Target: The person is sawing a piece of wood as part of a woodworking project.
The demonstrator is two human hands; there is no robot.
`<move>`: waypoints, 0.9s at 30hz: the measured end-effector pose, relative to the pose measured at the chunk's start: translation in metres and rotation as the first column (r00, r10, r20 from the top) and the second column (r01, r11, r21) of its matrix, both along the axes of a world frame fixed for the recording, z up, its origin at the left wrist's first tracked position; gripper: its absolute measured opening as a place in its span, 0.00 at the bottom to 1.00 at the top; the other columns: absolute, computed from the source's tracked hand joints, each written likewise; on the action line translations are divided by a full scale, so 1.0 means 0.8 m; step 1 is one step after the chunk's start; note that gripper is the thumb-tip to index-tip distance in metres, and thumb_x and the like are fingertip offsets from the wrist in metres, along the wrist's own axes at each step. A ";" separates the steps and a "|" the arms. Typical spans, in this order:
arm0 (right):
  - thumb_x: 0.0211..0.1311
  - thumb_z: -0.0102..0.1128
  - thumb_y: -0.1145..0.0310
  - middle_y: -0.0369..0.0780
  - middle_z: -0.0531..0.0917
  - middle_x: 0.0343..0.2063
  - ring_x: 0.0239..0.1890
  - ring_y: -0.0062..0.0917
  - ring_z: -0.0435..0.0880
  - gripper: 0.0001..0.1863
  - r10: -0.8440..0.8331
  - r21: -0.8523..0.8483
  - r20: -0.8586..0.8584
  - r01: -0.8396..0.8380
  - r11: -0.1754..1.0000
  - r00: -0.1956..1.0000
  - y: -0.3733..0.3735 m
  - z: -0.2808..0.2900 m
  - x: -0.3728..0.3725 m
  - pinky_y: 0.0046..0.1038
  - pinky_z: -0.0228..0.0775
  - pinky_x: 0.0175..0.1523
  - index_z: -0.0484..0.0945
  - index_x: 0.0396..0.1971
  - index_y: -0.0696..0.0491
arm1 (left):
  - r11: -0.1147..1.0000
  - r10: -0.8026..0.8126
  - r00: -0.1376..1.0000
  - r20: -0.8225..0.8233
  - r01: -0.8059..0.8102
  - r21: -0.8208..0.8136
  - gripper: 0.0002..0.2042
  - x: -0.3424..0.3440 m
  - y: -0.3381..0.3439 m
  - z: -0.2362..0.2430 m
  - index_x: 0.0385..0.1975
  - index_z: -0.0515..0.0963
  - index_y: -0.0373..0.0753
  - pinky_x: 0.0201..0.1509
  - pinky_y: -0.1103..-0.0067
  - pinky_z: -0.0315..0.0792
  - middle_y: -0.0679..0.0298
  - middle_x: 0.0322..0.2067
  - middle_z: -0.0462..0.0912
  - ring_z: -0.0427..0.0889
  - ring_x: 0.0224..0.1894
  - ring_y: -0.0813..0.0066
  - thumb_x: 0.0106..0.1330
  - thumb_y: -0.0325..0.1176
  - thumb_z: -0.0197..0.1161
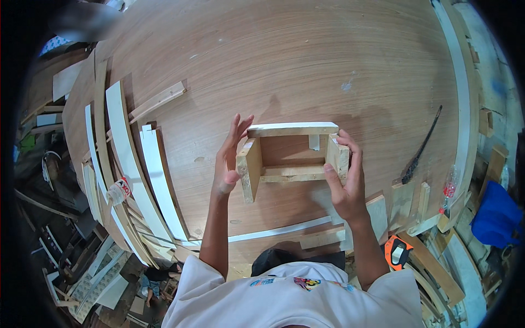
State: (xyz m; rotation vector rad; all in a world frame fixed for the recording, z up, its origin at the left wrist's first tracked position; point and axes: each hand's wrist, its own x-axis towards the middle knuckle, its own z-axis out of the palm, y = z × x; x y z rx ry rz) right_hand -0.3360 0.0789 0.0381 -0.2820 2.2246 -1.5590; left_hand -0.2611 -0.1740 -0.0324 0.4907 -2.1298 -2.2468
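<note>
In front of me on the worktable is a small open wooden frame (249, 169) made of short pale boards, with a white-edged board (292, 129) across its far side. My right hand (347, 183) grips its right end panel, thumb on the near side and fingers curled over the outside. My left hand (231, 158) is open beside the left panel, fingers stretched upward and apart, its palm close to the wood; whether it touches is hard to tell.
White and bare wood strips (127, 147) line the table's left, with a small bottle (119, 191). A black slender tool (421, 147), plastic bottle (449, 186) and orange-handled tool (398, 252) are rightward. A blue object (495, 216) lies beyond. Another person (153, 284) is at lower left.
</note>
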 end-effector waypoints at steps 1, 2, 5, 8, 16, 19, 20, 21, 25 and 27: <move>0.62 0.54 0.70 0.55 0.59 0.64 0.66 0.43 0.61 0.28 0.007 0.021 -0.006 -0.007 1.000 1.000 0.001 0.003 -0.001 0.39 0.51 0.69 0.58 0.60 0.58 | 0.998 -0.054 0.998 -0.019 0.055 0.035 0.75 0.002 -0.005 0.001 0.72 0.45 0.38 0.71 0.57 0.53 0.46 0.66 0.61 0.60 0.68 0.52 0.22 0.88 0.53; 0.62 0.54 0.70 0.55 0.59 0.64 0.66 0.43 0.61 0.28 0.020 0.021 -0.008 -0.020 1.000 1.000 0.004 0.005 -0.001 0.39 0.51 0.69 0.58 0.60 0.58 | 0.999 -0.042 0.999 -0.021 0.042 0.034 0.75 0.004 -0.010 0.001 0.72 0.45 0.38 0.71 0.57 0.53 0.46 0.66 0.61 0.60 0.68 0.52 0.22 0.88 0.53; 0.62 0.56 0.67 0.55 0.59 0.64 0.67 0.43 0.60 0.32 0.046 -0.022 0.014 -0.046 0.999 0.999 0.012 0.021 -0.009 0.39 0.50 0.69 0.56 0.63 0.59 | 0.989 -0.143 0.990 0.006 0.143 0.045 0.78 0.020 -0.029 0.004 0.72 0.34 0.42 0.72 0.58 0.52 0.48 0.69 0.54 0.56 0.71 0.52 0.19 0.81 0.64; 0.62 0.54 0.66 0.54 0.63 0.63 0.68 0.45 0.60 0.30 0.138 0.260 -0.287 -0.062 0.964 0.948 0.008 0.059 -0.026 0.39 0.52 0.70 0.60 0.63 0.59 | 0.908 -0.339 0.928 0.153 0.365 -0.203 0.80 0.046 -0.036 -0.005 0.72 0.30 0.42 0.74 0.61 0.48 0.50 0.71 0.47 0.50 0.73 0.56 0.16 0.57 0.82; 0.65 0.42 0.64 0.51 0.80 0.47 0.53 0.43 0.77 0.21 0.599 0.277 0.048 -0.587 0.761 0.799 -0.117 0.051 -0.084 0.34 0.66 0.59 0.75 0.48 0.62 | 0.657 -0.085 0.996 -0.034 0.030 -0.753 0.49 0.102 0.025 -0.048 0.66 0.59 0.32 0.73 0.65 0.52 0.52 0.66 0.63 0.58 0.70 0.57 0.45 0.52 0.74; 0.68 0.38 0.54 0.51 0.80 0.47 0.50 0.43 0.77 0.27 0.645 0.433 0.293 -0.699 0.569 0.706 -0.178 0.018 -0.097 0.35 0.66 0.58 0.75 0.48 0.63 | 0.638 0.027 0.997 -0.079 -0.078 -0.766 0.46 0.105 0.035 -0.056 0.65 0.61 0.33 0.73 0.64 0.52 0.54 0.65 0.65 0.61 0.69 0.57 0.47 0.48 0.73; 0.70 0.35 0.50 0.50 0.80 0.49 0.52 0.40 0.77 0.30 0.586 0.430 0.335 -0.673 0.602 0.738 -0.185 -0.004 -0.098 0.36 0.65 0.60 0.77 0.49 0.61 | 0.650 0.053 0.989 -0.139 -0.140 -0.747 0.42 0.102 0.039 -0.053 0.64 0.63 0.33 0.71 0.64 0.55 0.54 0.63 0.68 0.64 0.67 0.57 0.49 0.45 0.72; 0.72 0.33 0.45 0.48 0.80 0.51 0.54 0.37 0.77 0.33 0.527 0.425 0.377 -0.648 0.632 0.761 -0.191 -0.021 -0.099 0.37 0.63 0.62 0.78 0.50 0.60 | 0.650 0.062 0.988 -0.141 -0.147 -0.745 0.42 0.102 0.039 -0.056 0.64 0.63 0.33 0.71 0.64 0.55 0.54 0.63 0.68 0.64 0.67 0.57 0.49 0.45 0.72; 0.71 0.28 0.40 0.48 0.81 0.48 0.53 0.37 0.78 0.39 0.578 0.368 0.416 -0.712 0.598 0.702 -0.216 -0.035 -0.101 0.37 0.64 0.61 0.80 0.47 0.61 | 0.634 0.066 0.977 -0.201 -0.197 -0.748 0.38 0.106 0.033 -0.059 0.61 0.67 0.34 0.70 0.65 0.59 0.53 0.61 0.71 0.69 0.64 0.58 0.47 0.38 0.71; 0.71 0.28 0.39 0.49 0.82 0.45 0.51 0.36 0.78 0.40 0.682 0.479 0.390 -0.769 0.423 0.618 -0.221 -0.023 -0.107 0.35 0.65 0.59 0.79 0.46 0.62 | 0.667 0.089 0.977 -0.195 -0.204 -0.717 0.36 0.108 0.034 -0.056 0.61 0.68 0.34 0.70 0.65 0.59 0.54 0.61 0.71 0.68 0.65 0.58 0.48 0.36 0.70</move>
